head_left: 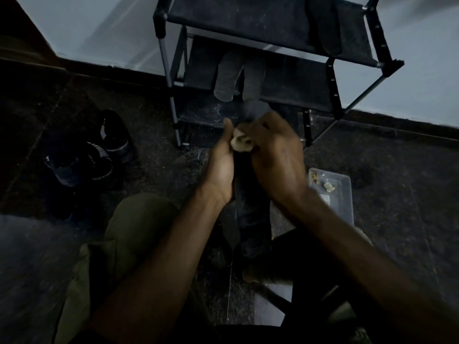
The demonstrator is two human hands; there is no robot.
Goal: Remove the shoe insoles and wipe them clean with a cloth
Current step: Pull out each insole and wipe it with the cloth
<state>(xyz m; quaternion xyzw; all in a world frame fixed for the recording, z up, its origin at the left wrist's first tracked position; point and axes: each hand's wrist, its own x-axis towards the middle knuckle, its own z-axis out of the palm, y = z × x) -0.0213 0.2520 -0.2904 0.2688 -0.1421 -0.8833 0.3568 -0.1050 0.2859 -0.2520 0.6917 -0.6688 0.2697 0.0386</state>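
I see the dark insole [250, 194] held lengthwise above the floor, between my knees. My left hand [221, 167] cups its edge, grip curled around it. My right hand [275, 160] bunches what looks like the pale cloth [241, 142] against the insole's upper part. Shoes [92, 150] sit left.

matt dark insole [250, 194], speckled stone floor [149, 115]

You're working in dim, bluish light; the pale wall [94, 28] is the brightest area. The floor [397, 175] sinks into shadow, your right hand [275, 155] blurs, and edges bow from the wide lens.
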